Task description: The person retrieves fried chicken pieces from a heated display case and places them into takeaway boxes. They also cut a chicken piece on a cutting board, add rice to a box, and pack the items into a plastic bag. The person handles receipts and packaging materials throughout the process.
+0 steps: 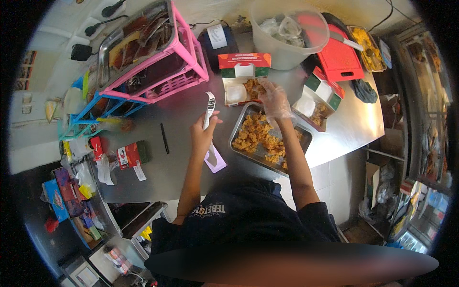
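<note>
My left hand [203, 134] grips a white paper strip [208, 107] bearing print, above the steel table. Beneath its wrist lies a flat lilac object [216, 163], partly covered. My right hand [275, 98] wears a clear plastic glove. Its fingertips reach into an open takeaway box [231, 79] and touch fried chicken [252, 88]; whether they pinch a piece is hidden. A white wrapped portion [236, 93] sits beside that chicken. Below my right forearm, a metal tray [235, 123] holds more fried chicken [251, 134]. Another open box [304, 107], with similar contents, stands to the right.
A black pen [164, 138] and closed box [129, 156] lie left on the steel table [179, 175]. Pink rack [192, 53] stands back left. Behind are a plastic tub [283, 53] and red cutting board [340, 61], with a knife [346, 41] across the board.
</note>
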Motion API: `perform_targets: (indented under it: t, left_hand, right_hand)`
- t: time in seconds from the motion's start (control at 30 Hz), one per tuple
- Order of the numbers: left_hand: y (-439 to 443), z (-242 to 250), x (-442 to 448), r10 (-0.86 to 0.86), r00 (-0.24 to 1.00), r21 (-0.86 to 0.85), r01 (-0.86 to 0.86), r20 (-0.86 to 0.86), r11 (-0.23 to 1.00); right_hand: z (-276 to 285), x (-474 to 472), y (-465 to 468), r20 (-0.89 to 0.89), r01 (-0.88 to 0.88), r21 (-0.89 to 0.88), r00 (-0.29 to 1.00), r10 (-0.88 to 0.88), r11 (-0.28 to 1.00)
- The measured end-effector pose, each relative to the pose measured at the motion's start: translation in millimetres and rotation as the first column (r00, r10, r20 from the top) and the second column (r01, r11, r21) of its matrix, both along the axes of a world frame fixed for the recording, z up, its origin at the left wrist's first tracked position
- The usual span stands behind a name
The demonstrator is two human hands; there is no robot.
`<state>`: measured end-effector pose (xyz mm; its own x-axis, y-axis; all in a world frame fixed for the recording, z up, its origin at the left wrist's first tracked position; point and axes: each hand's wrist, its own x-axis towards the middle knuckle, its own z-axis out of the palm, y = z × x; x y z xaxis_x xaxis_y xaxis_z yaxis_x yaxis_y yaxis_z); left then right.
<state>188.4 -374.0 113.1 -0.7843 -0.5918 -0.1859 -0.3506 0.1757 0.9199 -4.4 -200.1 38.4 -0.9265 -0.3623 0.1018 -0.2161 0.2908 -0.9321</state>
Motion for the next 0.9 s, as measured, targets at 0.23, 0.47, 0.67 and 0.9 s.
perform_targets:
  t: [0.23,0.47,0.67,0.9]
  left_hand:
    - [-17.7,-14.4,15.7,0.085,0.990,0.127,-0.099,0.111,0.987]
    - [-21.7,-32.0,15.8,0.029,0.981,0.154,0.001,-0.193,0.988]
    - [-21.1,-35.8,6.4,0.001,0.981,0.224,0.043,-0.194,0.974]
    - [-20.0,-34.7,6.9,-0.029,0.995,0.178,0.045,-0.094,0.983]
  right_hand:
    - [-57.6,-22.1,-6.9,-0.066,-0.149,0.854,0.919,0.388,0.499]
    - [-23.9,12.2,10.6,-0.367,0.018,0.639,0.886,0.284,0.769]
    - [2.4,11.9,-12.0,-0.481,0.027,0.539,0.831,0.281,0.842]
    - [-8.4,6.7,20.8,-0.245,-0.092,0.437,0.945,0.217,0.895]
